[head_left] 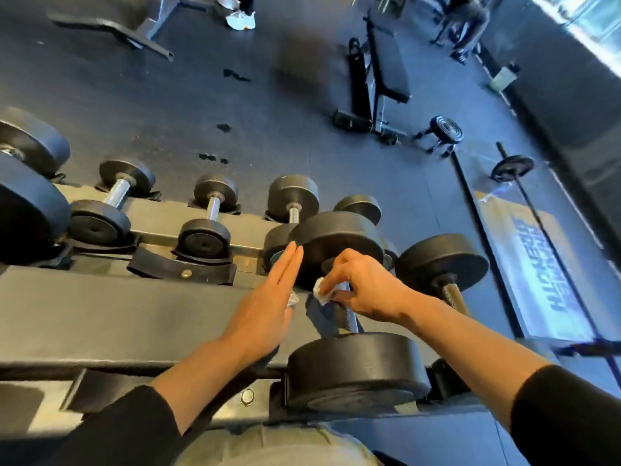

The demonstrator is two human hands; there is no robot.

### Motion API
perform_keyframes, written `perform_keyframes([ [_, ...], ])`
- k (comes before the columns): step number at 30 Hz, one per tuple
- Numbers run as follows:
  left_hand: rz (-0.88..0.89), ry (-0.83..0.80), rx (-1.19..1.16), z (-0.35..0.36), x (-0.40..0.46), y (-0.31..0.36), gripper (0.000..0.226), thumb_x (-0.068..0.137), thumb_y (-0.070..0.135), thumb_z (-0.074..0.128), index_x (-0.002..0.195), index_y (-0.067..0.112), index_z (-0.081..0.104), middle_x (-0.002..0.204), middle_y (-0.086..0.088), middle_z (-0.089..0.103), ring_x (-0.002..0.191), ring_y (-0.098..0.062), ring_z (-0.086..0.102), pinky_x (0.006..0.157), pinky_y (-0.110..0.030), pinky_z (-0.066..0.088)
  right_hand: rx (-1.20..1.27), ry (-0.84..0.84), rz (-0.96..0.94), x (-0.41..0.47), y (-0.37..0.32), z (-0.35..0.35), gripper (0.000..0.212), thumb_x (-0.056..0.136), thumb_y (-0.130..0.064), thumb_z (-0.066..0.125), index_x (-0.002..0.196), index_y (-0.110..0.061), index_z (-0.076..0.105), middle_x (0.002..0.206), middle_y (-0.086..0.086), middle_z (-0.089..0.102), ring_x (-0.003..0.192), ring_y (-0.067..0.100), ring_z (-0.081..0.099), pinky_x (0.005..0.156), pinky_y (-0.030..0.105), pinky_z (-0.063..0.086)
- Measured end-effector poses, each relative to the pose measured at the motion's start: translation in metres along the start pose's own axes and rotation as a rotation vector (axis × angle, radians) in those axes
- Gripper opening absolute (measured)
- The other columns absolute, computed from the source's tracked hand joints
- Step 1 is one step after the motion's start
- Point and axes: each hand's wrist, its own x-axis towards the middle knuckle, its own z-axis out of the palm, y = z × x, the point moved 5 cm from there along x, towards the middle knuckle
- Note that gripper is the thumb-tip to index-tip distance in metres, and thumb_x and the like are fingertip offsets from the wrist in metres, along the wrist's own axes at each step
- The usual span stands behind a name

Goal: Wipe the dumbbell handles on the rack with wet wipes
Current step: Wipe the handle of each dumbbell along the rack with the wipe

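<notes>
while your right hand (361,285) curls round a white wet wipe (320,290) and pinches it against the dumbbell handle (349,319), your left hand (268,297) is held flat, fingers straight and pressed together, beside the far weight head, with something pale just showing under its palm. that dumbbell (349,364) sits on the near tier of the rack (134,317); smaller dumbbells (208,216) line the lower tier beyond, and a black workout seat (386,68) stands on the floor well apart.

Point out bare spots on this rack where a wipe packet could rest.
The flat black top shelf lies bare left of the open left hand. It is crowded rightward: the right hand grips a white wipe on the big black dumbbell's handle.
</notes>
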Motion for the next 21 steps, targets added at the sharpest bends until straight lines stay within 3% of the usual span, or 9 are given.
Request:
perform_keyframes([
  [2,-0.007,-0.028,0.001,0.000,-0.001,-0.002,0.092,0.092,0.010,0.056,0.143,0.041,-0.014,0.151,0.026,-0.026,0.116,-0.025,0.052,0.091,-0.035,0.051,0.026,-0.006,0.043,0.000,-0.001,0.001,0.023,0.087,-0.012,0.064,0.107,-0.021,0.071,0.109,-0.007,0.052,0.103,0.008,0.042,0.091,0.025,0.044],
  [6,0.012,-0.019,0.044,0.000,-0.001,-0.006,0.094,0.090,0.010,0.058,0.144,0.040,-0.013,0.150,0.026,-0.028,0.070,-0.012,0.056,0.061,-0.030,0.054,0.238,-0.009,0.091,-0.011,0.004,-0.001,0.021,0.083,-0.006,0.068,0.096,-0.021,0.074,0.098,-0.020,0.056,0.092,-0.002,0.053,0.084,0.014,0.043],
  [11,0.063,0.002,0.071,0.005,-0.001,-0.010,0.094,0.085,0.002,0.059,0.149,0.033,-0.003,0.156,0.017,-0.019,0.049,-0.010,0.043,0.043,-0.017,0.036,0.605,-0.143,0.087,-0.038,0.023,0.005,0.015,0.082,-0.004,0.069,0.094,-0.011,0.075,0.105,-0.003,0.071,0.103,0.012,0.064,0.095,0.037,0.051],
  [14,0.074,0.001,0.055,0.006,0.001,-0.012,0.095,0.084,0.000,0.060,0.149,0.034,-0.002,0.158,0.015,-0.015,0.045,-0.011,0.041,0.041,-0.016,0.034,0.760,-0.223,0.104,-0.051,0.027,0.006,0.013,0.084,0.002,0.064,0.094,-0.002,0.072,0.106,0.006,0.071,0.105,0.021,0.064,0.094,0.037,0.051],
  [17,0.098,0.018,0.049,0.006,0.002,-0.011,0.096,0.081,-0.001,0.064,0.151,0.029,0.005,0.160,0.008,-0.007,0.043,-0.009,0.038,0.040,-0.014,0.031,0.879,0.020,0.132,-0.046,0.029,-0.005,0.019,0.084,0.001,0.061,0.096,-0.010,0.071,0.105,0.006,0.070,0.103,0.022,0.065,0.090,0.033,0.052],
  [19,0.108,0.027,0.054,0.007,0.002,-0.012,0.096,0.078,-0.002,0.065,0.152,0.025,0.009,0.161,0.004,-0.003,0.043,-0.008,0.037,0.040,-0.013,0.031,0.765,0.182,0.121,-0.037,0.032,-0.009,0.027,0.085,0.000,0.062,0.104,-0.016,0.070,0.109,0.001,0.068,0.107,0.017,0.062,0.091,0.033,0.052],
  [21,0.111,0.030,0.067,0.007,0.002,-0.012,0.096,0.078,-0.003,0.065,0.152,0.024,0.009,0.161,0.004,-0.003,0.043,-0.009,0.038,0.040,-0.014,0.033,0.588,0.158,0.095,-0.027,0.029,-0.003,0.029,0.085,-0.004,0.064,0.110,-0.018,0.069,0.111,-0.003,0.065,0.108,0.013,0.059,0.092,0.036,0.051],
])
